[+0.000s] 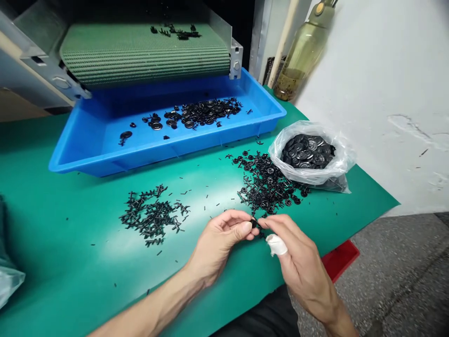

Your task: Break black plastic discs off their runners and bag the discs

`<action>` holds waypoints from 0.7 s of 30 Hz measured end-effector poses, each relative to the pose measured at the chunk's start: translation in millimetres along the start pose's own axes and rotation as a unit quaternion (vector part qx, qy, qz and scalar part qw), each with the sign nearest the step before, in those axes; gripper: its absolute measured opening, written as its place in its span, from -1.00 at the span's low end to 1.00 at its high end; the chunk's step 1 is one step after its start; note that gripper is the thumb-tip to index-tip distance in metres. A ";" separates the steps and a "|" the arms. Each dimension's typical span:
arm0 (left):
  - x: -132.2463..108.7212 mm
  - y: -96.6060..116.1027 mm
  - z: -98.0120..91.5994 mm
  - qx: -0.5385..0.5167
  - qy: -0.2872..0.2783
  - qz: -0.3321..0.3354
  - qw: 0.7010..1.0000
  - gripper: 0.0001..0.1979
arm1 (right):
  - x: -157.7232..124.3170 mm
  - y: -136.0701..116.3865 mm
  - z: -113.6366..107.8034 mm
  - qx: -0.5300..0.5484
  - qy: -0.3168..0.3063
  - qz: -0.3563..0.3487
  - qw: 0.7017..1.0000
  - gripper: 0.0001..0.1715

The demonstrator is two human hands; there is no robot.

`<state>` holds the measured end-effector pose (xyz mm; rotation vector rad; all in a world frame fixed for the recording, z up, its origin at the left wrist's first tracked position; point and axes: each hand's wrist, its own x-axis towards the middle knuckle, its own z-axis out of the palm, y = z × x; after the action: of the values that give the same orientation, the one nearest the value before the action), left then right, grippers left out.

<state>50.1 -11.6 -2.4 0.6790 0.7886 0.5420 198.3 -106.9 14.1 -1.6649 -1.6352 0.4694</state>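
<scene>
My left hand [228, 238] pinches a small round black plastic part [253, 223] between thumb and fingers, just above the table. Close on its right is my right hand [298, 260]; its fingers are stretched toward the part and their tips are at its edge. A white wrap [276, 245] covers the right thumb, which stands apart from the forefinger. Behind the hands lies a pile of small black round pieces with thin stems [268, 185]. To the left is a heap of black branched plastic bits [154, 215].
A blue tray [168, 152] with black parts stands under a green conveyor belt [147, 56]. An open clear plastic bag [312, 175] holds black discs [307, 152]. A yellowish bottle [301, 51] stands by the wall. Below the table's right edge shows a red bin [340, 260].
</scene>
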 end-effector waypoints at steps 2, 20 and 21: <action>0.1 0.9 -0.2 -0.007 0.001 -0.002 1.000 -0.83 | -3.2 0.6 -1.0 -0.054 0.009 0.004 0.999 -0.57; -0.2 -2.1 -1.8 0.066 -0.027 -0.001 0.997 -0.81 | 3.5 -0.6 -8.7 -0.262 -0.051 -0.076 0.961 -0.66; -0.2 -2.2 -1.9 0.069 -0.028 -0.001 0.997 -0.81 | 3.6 -1.0 -8.9 -0.262 -0.054 -0.077 0.961 -0.66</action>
<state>48.9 -12.5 -4.9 0.8175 0.7791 0.4680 204.4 -105.7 21.4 -1.8842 -2.0797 0.0440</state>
